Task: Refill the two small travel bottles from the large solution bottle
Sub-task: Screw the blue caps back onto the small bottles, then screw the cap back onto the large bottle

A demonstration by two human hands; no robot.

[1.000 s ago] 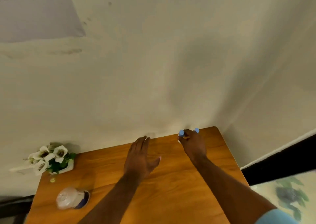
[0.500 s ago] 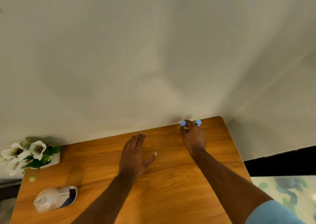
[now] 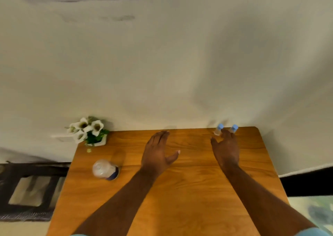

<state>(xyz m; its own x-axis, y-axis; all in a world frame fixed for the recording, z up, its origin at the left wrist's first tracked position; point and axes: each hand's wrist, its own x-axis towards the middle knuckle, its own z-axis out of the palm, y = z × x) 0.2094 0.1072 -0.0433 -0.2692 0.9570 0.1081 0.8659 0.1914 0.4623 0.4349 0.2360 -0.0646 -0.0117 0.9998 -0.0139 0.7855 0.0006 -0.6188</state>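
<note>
Far left, about 10 o'clock on the wooden table point(image 3: 180, 199): small pot of white flowers point(image 3: 88, 130) against the wall. Just below, near 9 o'clock: large solution bottle point(image 3: 105, 169), apparently upright and seen from above, cap on or off not discernible through blur. Untouched, well apart from either hand.

Centre: left hand point(image 3: 157, 152), palm down, fingers together, thumb spread, holding nothing. Touching the tabletop or hovering: cannot tell.

Right, about 1 o'clock at the back edge by the wall: two small travel bottles point(image 3: 226, 129), both upright, blue caps on, just beside each other. Right hand point(image 3: 226, 151) directly in front, fingers loosely spread, fingertips at the bottles and overlapping them from this angle. Contact not confirmed; no closed grasp visible.

Judgement: early stage, nothing opened, nothing poured.

Risks:
- Light, narrow bottles close to the table edge and wall; a sideways brush from spread fingers likely to topple one or knock both.
- One-handed grab at two bottles: poor purchase, one slipping out.
- Large bottle far from the small ones; long carry before pouring, spill chance.
</note>
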